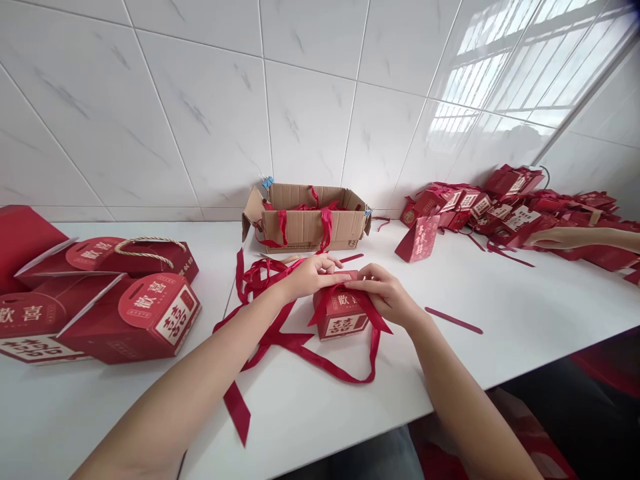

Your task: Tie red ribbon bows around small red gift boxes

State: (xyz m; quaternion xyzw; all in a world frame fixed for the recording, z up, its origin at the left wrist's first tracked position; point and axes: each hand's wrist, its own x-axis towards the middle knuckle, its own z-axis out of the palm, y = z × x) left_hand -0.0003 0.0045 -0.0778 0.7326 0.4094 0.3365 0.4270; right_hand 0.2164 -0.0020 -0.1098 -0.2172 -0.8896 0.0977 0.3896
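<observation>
A small red gift box (345, 325) with a white label stands on the white table in front of me. Red ribbon (376, 313) lies across its top, with tails hanging down the sides. My left hand (311, 275) pinches the ribbon at the top left of the box. From the other side, my right hand (386, 291) pinches the same ribbon, its fingers close to the left hand's. The fingers partly hide the place where the ribbon crosses. Loose red ribbons (270, 333) lie in a tangle under and beside my left forearm.
Behind stands a cardboard box (310, 230) with ribbons over its rim. Larger red boxes (150, 320) are at left. A red triangular packet (419, 240) and a red strip (454, 320) lie right. Farther right, another person's arm (585, 238) reaches to piled red boxes (520, 220).
</observation>
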